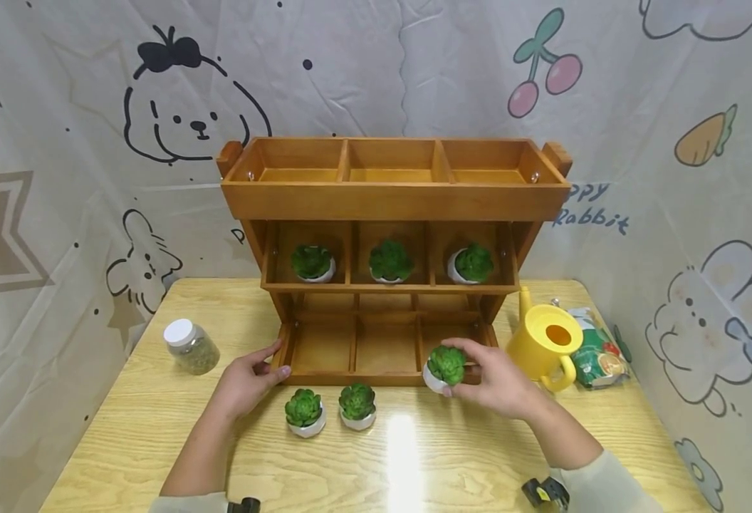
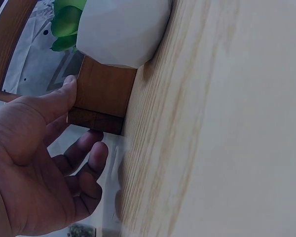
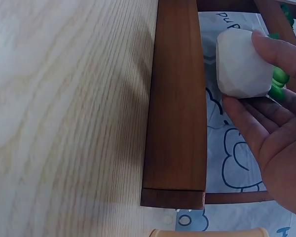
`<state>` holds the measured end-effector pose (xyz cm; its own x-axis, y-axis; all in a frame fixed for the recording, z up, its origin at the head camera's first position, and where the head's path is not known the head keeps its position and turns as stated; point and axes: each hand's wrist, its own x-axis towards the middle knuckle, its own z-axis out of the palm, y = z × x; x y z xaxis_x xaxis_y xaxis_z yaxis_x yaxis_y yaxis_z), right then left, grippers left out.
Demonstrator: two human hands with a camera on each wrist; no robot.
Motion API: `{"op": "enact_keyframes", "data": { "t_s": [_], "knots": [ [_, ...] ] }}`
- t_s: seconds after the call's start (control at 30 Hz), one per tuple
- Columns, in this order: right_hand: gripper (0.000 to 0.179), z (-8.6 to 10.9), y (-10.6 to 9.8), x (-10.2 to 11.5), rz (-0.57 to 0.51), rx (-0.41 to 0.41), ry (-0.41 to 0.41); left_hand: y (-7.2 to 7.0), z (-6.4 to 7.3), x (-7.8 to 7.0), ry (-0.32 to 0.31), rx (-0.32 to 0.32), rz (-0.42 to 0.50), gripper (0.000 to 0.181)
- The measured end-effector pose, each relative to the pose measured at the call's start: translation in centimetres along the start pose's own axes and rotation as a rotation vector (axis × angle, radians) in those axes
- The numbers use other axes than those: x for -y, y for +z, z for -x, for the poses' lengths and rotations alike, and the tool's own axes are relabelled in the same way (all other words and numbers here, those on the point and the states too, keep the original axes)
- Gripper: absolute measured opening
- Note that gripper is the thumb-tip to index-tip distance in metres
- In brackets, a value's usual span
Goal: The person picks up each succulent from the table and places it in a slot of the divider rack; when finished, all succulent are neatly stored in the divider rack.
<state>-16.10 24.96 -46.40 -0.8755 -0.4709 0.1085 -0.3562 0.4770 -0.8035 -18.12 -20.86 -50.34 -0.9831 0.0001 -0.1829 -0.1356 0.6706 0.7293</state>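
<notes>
Pale sleeves (image 1: 609, 490), left hand (image 1: 246, 382) half-curled round shelf (image 1: 395, 203), right hand (image 1: 496, 379) half-closed round potted succulent (image 1: 445, 365)

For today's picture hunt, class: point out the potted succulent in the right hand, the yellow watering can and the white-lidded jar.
Held potted succulent (image 3: 243, 64): right wrist view, on its white pot.
Yellow watering can (image 1: 533, 352): head view, on its body's side.
White-lidded jar (image 1: 199, 355): head view, on its see-through wall.
</notes>
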Motion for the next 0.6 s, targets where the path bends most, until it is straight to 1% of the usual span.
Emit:
{"op": "enact_keyframes", "data": {
  "t_s": [0.3,0.6],
  "knots": [
    [0.07,-0.8,-0.6,-0.9,0.006,-0.045,0.036,0.0,-0.2,0.3,-0.007,0.011,0.009,0.068],
    [0.072,-1.6,-0.7,-1.7,0.062,-0.074,0.108,0.0,-0.2,0.3,-0.012,0.015,0.001,0.068]
  ]
}}
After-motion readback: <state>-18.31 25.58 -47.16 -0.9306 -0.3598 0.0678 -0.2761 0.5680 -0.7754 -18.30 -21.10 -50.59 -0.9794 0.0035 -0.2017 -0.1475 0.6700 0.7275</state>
